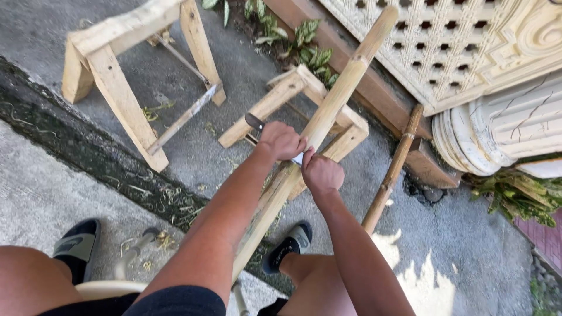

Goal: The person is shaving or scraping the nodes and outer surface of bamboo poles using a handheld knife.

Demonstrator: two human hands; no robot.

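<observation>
Bamboo pole (342, 96), pale and long, lies slanted across a low wooden sawhorse (293, 96) and runs down between the person's legs toward the camera.

Head view, item by item:
- Left hand (280, 140): closed in a fist around the handle end of a knife (255, 124), on the left side of the pole.
- Right hand (321, 172): closed on the other end of the blade, just right of the pole; a sliver of metal shows between the two hands, lying across the pole.
- Step in hand, as a judgement: scraping or shaving the pole's skin with the blade held crosswise in both hands. The next stroke seems to call for even pressure from both hands and a steady pole on its rest.
- Second sawhorse (117, 76): taller, standing well apart at upper left on the concrete floor (193, 140).
- Thinner, darker bamboo stick (392, 169): lies to the right, leaning toward a carved pale column base (509, 129).
- Thin shavings (170, 196): scattered along the dark gutter strip.
- Feet in dark sandals (287, 248) on either side of the pole.
</observation>
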